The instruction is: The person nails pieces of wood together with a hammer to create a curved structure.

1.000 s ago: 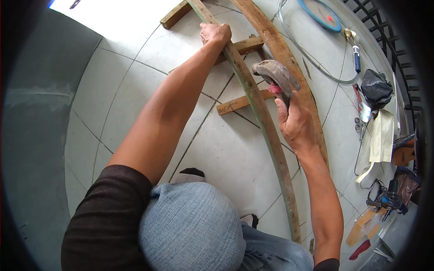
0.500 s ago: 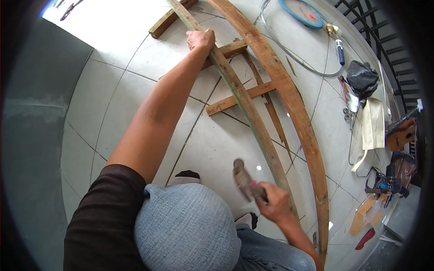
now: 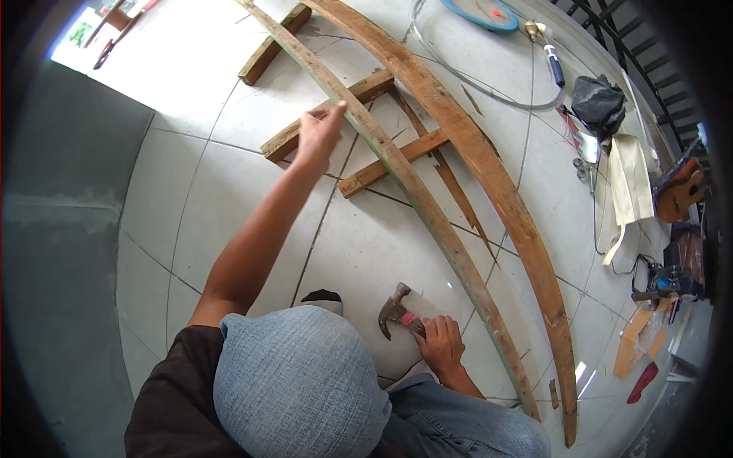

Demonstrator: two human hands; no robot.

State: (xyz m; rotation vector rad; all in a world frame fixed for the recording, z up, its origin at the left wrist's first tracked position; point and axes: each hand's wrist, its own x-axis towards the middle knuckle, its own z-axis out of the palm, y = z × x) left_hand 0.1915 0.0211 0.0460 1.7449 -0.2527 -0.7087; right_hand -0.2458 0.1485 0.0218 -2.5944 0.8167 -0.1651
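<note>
My left hand [image 3: 319, 136] is at the near side of the long pale, green-edged plank [image 3: 412, 183], slightly blurred, fingers loosely bent and apart, nothing visible held; I cannot tell if it touches the wood. Low down, my right hand [image 3: 441, 343] grips the claw hammer [image 3: 397, 311], which has pink wrapping and lies at floor level near my sock-covered foot. A wider brown board [image 3: 500, 198] runs beside the plank. Shorter crosspieces [image 3: 359, 178] lie across between them, with a splintered strip [image 3: 462, 198] of wood.
A grey wall [image 3: 57, 214] stands left, a black grille [image 3: 657, 84] upper right. Along the right lie a blue-rimmed disc with hose [image 3: 477, 11], a blue-handled torch [image 3: 553, 65], a black bag [image 3: 598, 105], cream fabric [image 3: 628, 183], a guitar-shaped brown object [image 3: 679, 195], cables and tools.
My left hand has released its grip on the plank and moved down along it. The hammer has gone from raised over the wood to low beside my foot, still in my right hand.
</note>
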